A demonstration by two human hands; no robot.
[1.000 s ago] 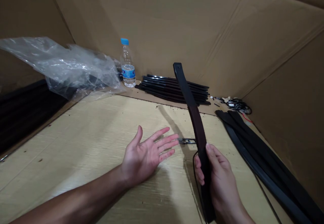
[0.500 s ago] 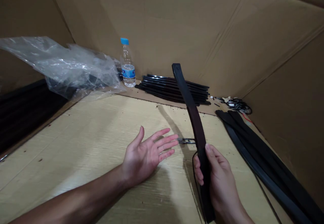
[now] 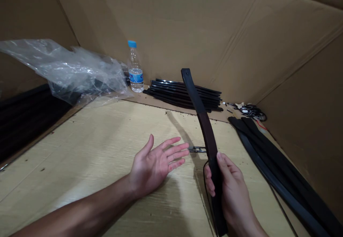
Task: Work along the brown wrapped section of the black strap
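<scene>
My right hand (image 3: pixel 230 183) is wrapped round the lower part of a long, slightly curved black strip (image 3: pixel 207 133), whose middle section looks dark brown. The strip stands tilted, its top end leaning left with a small hole near the tip. A thin black cord (image 3: pixel 205 180) hangs along its lower left side. My left hand (image 3: pixel 160 158) is palm up with fingers spread and holds nothing. Just beyond its fingertips, small metal snips (image 3: pixel 197 149) lie on the pale wooden board (image 3: pixel 107 140), partly hidden by the strip.
Several black strips (image 3: pixel 179 94) lie stacked at the back beside a water bottle (image 3: pixel 136 72). Clear plastic (image 3: pixel 88 72) covers dark material at left. Long black pieces (image 3: pixel 276 165) and tangled cords (image 3: pixel 252 112) lie at right. Cardboard walls (image 3: pixel 171 26) surround the board.
The top end of the strip has tilted very slightly left and down. Both hands have barely moved.
</scene>
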